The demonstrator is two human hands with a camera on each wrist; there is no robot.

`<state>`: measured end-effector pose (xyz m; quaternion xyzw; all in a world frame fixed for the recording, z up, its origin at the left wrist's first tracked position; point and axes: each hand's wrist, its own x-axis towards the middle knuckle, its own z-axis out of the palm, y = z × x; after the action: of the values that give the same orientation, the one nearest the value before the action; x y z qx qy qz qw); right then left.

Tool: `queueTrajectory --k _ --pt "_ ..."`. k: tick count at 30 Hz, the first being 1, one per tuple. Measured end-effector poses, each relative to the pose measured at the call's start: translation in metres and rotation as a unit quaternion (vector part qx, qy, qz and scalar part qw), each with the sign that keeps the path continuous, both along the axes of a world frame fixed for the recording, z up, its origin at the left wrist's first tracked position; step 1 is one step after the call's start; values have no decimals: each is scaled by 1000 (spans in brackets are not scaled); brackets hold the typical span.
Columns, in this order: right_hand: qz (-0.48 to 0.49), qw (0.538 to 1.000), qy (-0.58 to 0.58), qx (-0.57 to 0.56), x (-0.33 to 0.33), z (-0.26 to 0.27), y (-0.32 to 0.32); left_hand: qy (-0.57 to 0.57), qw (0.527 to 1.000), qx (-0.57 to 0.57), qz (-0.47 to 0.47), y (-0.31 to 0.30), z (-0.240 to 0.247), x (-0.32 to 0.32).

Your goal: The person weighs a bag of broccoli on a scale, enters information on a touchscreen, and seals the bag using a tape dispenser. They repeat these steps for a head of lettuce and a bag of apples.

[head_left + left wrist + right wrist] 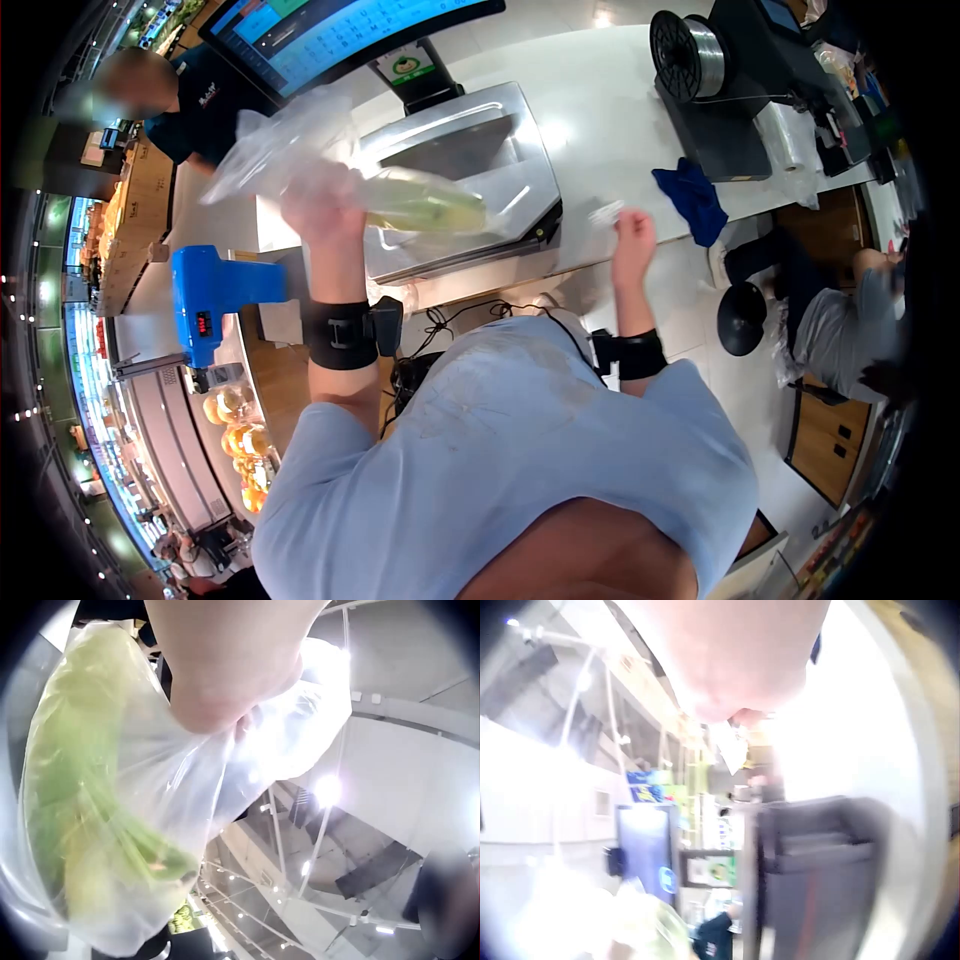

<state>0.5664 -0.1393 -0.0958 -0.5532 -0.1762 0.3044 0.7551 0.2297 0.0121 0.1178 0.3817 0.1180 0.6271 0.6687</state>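
Note:
My left hand [322,205] grips the gathered neck of a clear plastic bag [425,200], its loose top spreading out beyond the fist. In the left wrist view, pale green leafy vegetables [79,750] fill the bag's lower part. The bag hangs over the near left side of a metal weighing scale [530,165], overlapping its tray in the head view. To the right of the scale, my right hand [635,240] pinches a small white slip [605,213] between thumb and fingers. That slip also shows below the hand, blurred, in the right wrist view.
Behind the scale stands a tilted screen [350,35]. A blue cloth [692,200] lies on the white counter [600,120], near a dark machine with a spool [705,55]. At left are a blue device [215,295] and a person in dark clothes [215,95]. Another person is at right.

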Motion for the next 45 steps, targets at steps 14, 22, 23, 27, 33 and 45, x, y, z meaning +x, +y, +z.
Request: queueTrajectory --k 14,22,23,27,33,45 --pt "395 786 429 203 -167 213 39 -366 807 286 -364 -26 90 41" --pt "496 774 327 220 -181 232 25 -472 658 345 -475 -33 122 60" --pt "498 772 328 220 -182 235 22 -474 655 348 -474 -36 125 60" --pt "528 735 387 177 -181 253 15 -489 667 286 -484 -66 138 65" --pt "525 760 366 116 -196 233 51 -407 722 240 -505 -77 128 60" --pt "504 716 -329 352 -212 231 41 639 631 329 291 -98 111 -5"
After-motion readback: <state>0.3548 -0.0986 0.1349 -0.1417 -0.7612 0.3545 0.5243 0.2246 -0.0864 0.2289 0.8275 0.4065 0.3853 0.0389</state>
